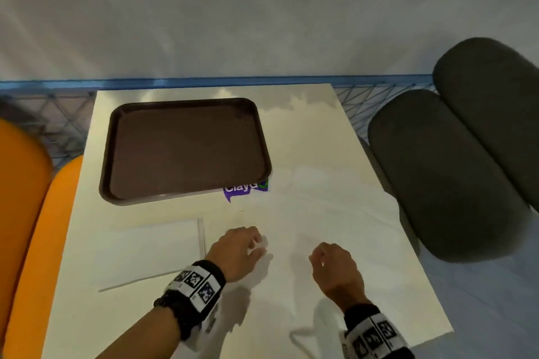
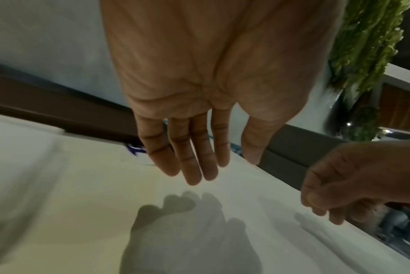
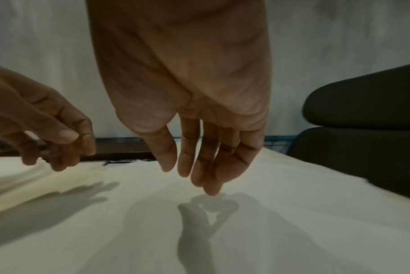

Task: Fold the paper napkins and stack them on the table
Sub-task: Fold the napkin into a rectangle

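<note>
Left hand: your left hand (image 1: pixel 236 251) hangs just above the spread napkin, palm down; the left wrist view shows the fingers (image 2: pixel 192 157) straight and close together, thumb apart. Grip loose, nothing in it.
Right hand: your right hand (image 1: pixel 335 268) hangs over the same napkin, just right of the left hand and apart from it. Fingers (image 3: pixel 211 166) droop, loosely bent, tips close to the paper; touching or not, cannot tell. Grip relaxed, nothing held.
Spread napkin: white paper napkin (image 1: pixel 306 213) lies unfolded and flat on the tabletop (image 1: pixel 320 114), under both your hands, reaching towards the right edge. Faint creases show; its edges blur into the white surface.
Napkin at left: another flat white napkin piece (image 1: pixel 151 253) lies left of your left hand, its right edge showing as thin layered lines; how many sheets, cannot tell.
Tray: brown tray (image 1: pixel 186 198) sits on the far left part of the tabletop, well beyond your hands.
Sticker: purple sticker (image 1: pixel 245 191) with white letters pokes out from under the tray's near right corner.
Seats: orange seat (image 1: pixel 26 213) left of the tabletop, dark grey cushioned seat (image 1: pixel 437 178) to the right.
Wrists: black bands with square black-and-white markers (image 1: pixel 194 285) on both wrists.
</note>
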Motion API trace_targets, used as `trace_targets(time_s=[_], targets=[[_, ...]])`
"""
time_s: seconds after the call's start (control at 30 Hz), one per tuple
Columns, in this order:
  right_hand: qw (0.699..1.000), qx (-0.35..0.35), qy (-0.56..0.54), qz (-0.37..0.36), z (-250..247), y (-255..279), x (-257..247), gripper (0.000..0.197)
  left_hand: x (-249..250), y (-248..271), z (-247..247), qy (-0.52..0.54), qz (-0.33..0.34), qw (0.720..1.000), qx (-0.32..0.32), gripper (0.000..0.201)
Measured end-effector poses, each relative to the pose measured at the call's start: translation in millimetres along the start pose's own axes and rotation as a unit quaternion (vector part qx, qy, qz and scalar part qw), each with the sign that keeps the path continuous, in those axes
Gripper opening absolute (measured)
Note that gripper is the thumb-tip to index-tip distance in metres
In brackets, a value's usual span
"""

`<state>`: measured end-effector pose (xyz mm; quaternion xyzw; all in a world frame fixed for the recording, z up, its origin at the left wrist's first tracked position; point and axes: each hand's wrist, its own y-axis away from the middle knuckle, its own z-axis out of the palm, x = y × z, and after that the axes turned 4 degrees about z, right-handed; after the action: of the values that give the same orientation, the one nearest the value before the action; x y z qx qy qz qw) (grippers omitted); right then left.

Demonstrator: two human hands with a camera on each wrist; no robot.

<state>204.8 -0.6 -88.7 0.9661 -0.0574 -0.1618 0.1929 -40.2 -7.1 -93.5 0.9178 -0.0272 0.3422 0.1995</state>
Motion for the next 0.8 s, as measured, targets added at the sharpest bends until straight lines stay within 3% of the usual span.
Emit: trace_targets(time_s=[0.1,0.2,0.4,0.5,0.6,0.7,0.8], targets=[[0.999,-0.022,0.041,-0.01,-2,6,54,0.03,31,-37,31,-0.016,-0.021,0.999,-0.019,0.044],[0.993,-0.093,0.072,-0.032,1,10,77,0.05,48,-61,53,-0.063,-0.076,0.995,-0.018,0.062],[0.988,-0.106,0.068,-0.086,-5,9,87,0.051,53,-83,73,-0.032,-0.145,0.987,-0.062,0.079],[0.987,-0.112,0.053,-0.098,-9,0,94,0.047,51,-80,66,-0.053,-0.154,0.984,-0.079,0.073],[0.99,-0.104,0.017,-0.097,-15,-11,98,0.041,62,-63,40,-0.03,-0.13,0.989,-0.057,0.059],[0.988,-0.122,0.016,-0.094,-20,-16,98,0.037,78,-37,-5,0.035,-0.052,0.998,-0.007,0.025],[0.988,-0.116,-0.026,-0.098,-46,-20,83,0.03,96,-3,-53,0.087,0.022,0.996,0.002,0.008]])
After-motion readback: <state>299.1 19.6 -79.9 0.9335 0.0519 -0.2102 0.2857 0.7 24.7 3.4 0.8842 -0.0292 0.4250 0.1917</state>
